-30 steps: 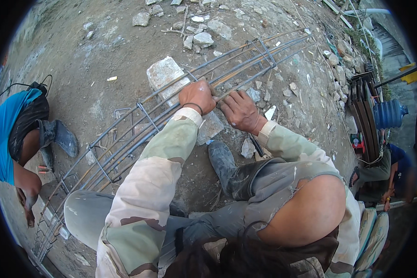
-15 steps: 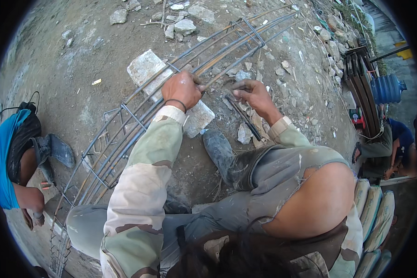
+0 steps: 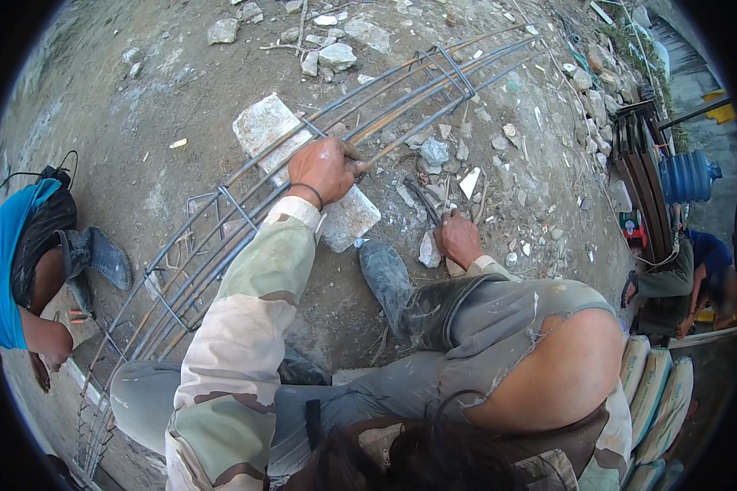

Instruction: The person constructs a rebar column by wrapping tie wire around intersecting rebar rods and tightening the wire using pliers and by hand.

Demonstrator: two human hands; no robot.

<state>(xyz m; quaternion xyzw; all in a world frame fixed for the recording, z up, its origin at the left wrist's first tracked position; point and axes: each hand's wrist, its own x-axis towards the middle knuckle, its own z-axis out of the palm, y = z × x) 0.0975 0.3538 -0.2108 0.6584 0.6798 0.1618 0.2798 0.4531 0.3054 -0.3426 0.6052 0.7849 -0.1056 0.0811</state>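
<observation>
A bare left hand [image 3: 323,170] clasps a near-side bar of a steel rebar cage [image 3: 385,123] at the center of the frame. The cage runs from lower left to upper right, crossing over a pale stone block [image 3: 266,127]. To the right of center, the right hand [image 3: 458,239] is down at the handles of a dark metal pincer-type tool [image 3: 422,200] on the rubble-strewn ground; whether its fingers are wrapped around them cannot be told.

The uneven footing looks like the chief hazard: a hard pull on one bar could rock the cage on the stone and pinch the bare fingers. The tool, lying among loose stones, might snag or slip if grabbed poorly. A sudden shift could also carry the cage toward the worker's rubber boot [image 3: 385,274] or a blue-shirted co-worker [image 3: 12,278] crouched at far left.
</observation>
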